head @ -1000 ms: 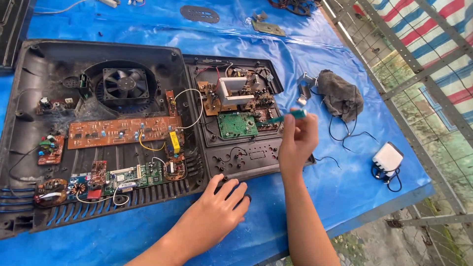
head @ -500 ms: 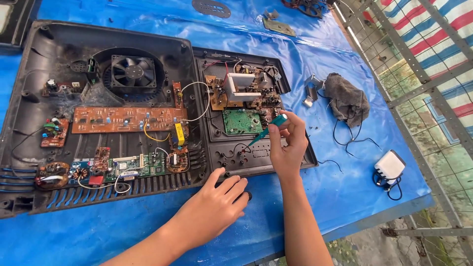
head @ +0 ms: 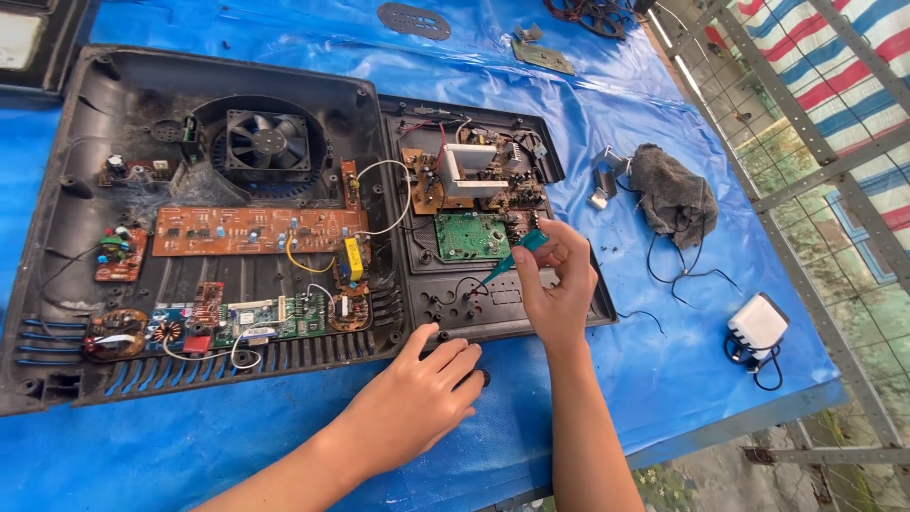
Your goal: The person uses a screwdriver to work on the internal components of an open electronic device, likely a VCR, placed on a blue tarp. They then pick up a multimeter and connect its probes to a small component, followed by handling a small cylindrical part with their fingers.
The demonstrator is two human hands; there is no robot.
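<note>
On the blue tarpaulin (head: 607, 133) covering the table lies an opened black appliance housing (head: 66, 190), inner face up so that the cooling fan (head: 268, 140), the long brown circuit board (head: 256, 230) and the smaller boards along the lower edge are all exposed. The smaller black panel (head: 531, 318) sits against its right side, carrying a green circuit board (head: 469, 235) and a white-cored transformer (head: 471, 169). The left hand (head: 417, 403) lies flat, fingers spread and gripping nothing, fingertips pressing the near edge of the panel, seemingly to steady it. The right hand (head: 557, 284) pinches a teal-handled screwdriver (head: 512, 256) between thumb and fingertips, the handle high and the shaft slanting down-left, its tip close to the panel just below the green board; whether it is seated in a screw cannot be told. A dark rag (head: 675, 194), a small metal bracket (head: 602, 180) and a white adapter with black cord (head: 755, 324) lie well apart to the right. Against the frame one second earlier, the right hand has come down from above the panel's right edge, and the tool now points at the panel; the left hand remains at the near edge.
</note>
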